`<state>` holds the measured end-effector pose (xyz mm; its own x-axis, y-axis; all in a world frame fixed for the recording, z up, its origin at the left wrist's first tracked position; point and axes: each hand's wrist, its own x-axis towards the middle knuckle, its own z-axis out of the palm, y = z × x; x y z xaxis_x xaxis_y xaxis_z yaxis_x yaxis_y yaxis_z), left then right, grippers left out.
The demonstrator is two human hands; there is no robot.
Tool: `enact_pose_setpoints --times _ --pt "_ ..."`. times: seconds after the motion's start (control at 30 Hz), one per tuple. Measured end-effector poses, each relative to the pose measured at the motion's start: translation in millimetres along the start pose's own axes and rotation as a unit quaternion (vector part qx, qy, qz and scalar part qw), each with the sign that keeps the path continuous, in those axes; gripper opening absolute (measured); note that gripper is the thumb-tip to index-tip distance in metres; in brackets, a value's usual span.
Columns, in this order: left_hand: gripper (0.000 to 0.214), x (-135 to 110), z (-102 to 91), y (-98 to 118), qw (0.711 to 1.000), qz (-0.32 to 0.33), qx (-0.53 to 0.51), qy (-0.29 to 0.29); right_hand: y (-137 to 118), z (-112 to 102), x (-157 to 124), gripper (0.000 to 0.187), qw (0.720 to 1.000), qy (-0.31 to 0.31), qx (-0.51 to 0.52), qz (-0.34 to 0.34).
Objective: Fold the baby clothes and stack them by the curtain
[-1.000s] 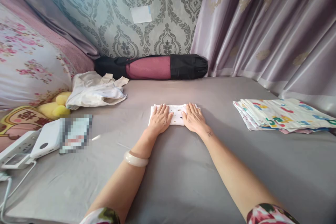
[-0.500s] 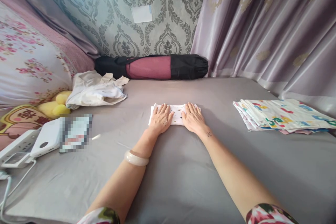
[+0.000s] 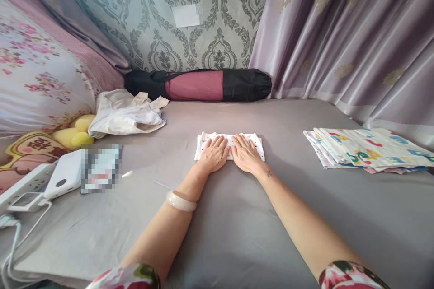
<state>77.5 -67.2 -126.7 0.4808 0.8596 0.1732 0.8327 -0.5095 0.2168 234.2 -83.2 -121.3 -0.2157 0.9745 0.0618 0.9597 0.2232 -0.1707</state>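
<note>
A small folded white cloth [image 3: 258, 143] with a scattered dark print lies flat on the grey sheet, in the middle of the head view. My left hand [image 3: 214, 153] rests palm down on its left half, fingers stretched out. On the right half lies my right hand [image 3: 244, 152], also flat and with fingers extended. The thumbs are close together near the cloth's centre. Both palms hide much of the cloth, whose corners show beyond them on either side. A pale bangle [image 3: 181, 201] circles my left forearm.
Folded colourful printed cloths [image 3: 373, 146] are stacked at the right. A crumpled white garment [image 3: 127, 115] lies at the left, near a power bank [image 3: 64, 176], a power strip [image 3: 29, 185] and a yellow plush toy [image 3: 73, 137]. A rolled mat in a bag [image 3: 196, 86] lies against the wall.
My hands have slid inward across the cloth, from its two sides toward its centre, and both stay flat. The whole view has shifted slightly.
</note>
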Motion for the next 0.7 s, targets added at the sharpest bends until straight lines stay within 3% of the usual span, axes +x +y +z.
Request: enact_pose_setpoints --times 0.1,0.17,0.23,0.33,0.4,0.47,0.57,0.7 --pt "0.043 2 -6.0 -1 0.996 -0.018 -0.085 0.037 1 0 1 0.06 1.0 -0.007 -0.004 0.001" --pt "0.04 3 -12.6 -4 0.975 -0.06 -0.189 0.1 0 -5 2 0.06 1.0 -0.024 0.003 0.007" --pt "0.04 4 -19.1 -9 0.921 -0.123 -0.313 0.196 -2 -13 3 0.061 0.998 -0.055 0.02 0.022" --pt "0.044 5 -25.1 -21 0.782 -0.179 -0.491 0.339 -12 -25 7 0.06 0.994 -0.083 0.053 0.051" --pt "0.046 5 -26.2 -32 0.688 -0.197 -0.579 0.39 -22 -30 11 0.059 0.993 -0.072 0.07 0.057" --pt "0.046 6 -26.0 -41 0.617 -0.229 -0.634 0.407 -34 -30 16 0.059 0.995 -0.052 0.076 0.044" --pt "0.046 6 -25.8 -51 0.559 -0.27 -0.67 0.408 -49 -21 20 0.059 0.997 -0.028 0.071 0.028" --pt "0.045 7 -27.1 -53 0.541 -0.293 -0.684 0.392 -56 -4 18 0.058 0.999 0.0 0.044 0.024"
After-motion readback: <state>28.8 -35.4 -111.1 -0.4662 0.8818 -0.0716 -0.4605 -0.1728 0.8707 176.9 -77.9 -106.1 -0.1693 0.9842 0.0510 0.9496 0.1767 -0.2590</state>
